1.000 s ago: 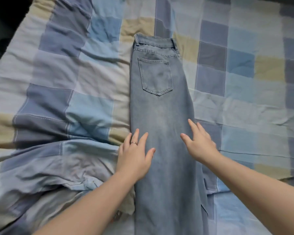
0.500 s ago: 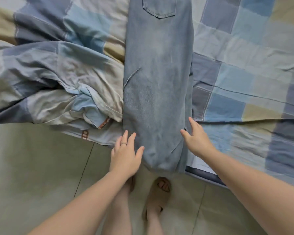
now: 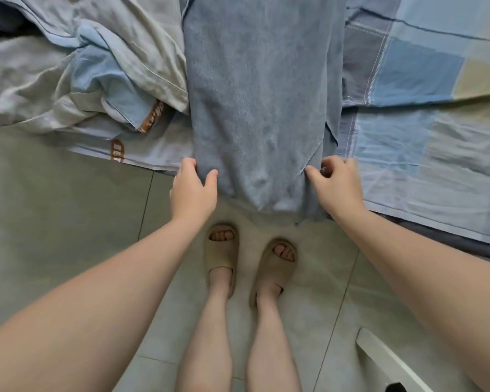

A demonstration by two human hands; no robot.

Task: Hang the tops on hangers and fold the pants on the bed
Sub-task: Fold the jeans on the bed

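Jeans [image 3: 255, 94]: faded light blue denim, paler in worn patches near the hem.
Sheet [image 3: 425, 142], right of the jeans: checks of mid blue, pale blue, grey-blue and pale yellow, crossed by white stitched lines.
Quilt [image 3: 68, 72], left of the jeans: grey and pale blue panels.
Label [image 3: 153, 116], left of the jeans: brown with white letters.
Floor [image 3: 54, 222], below the jeans: pale grey-green tiles, darker grout lines.
Slippers [image 3: 222, 250], below the jeans: tan.
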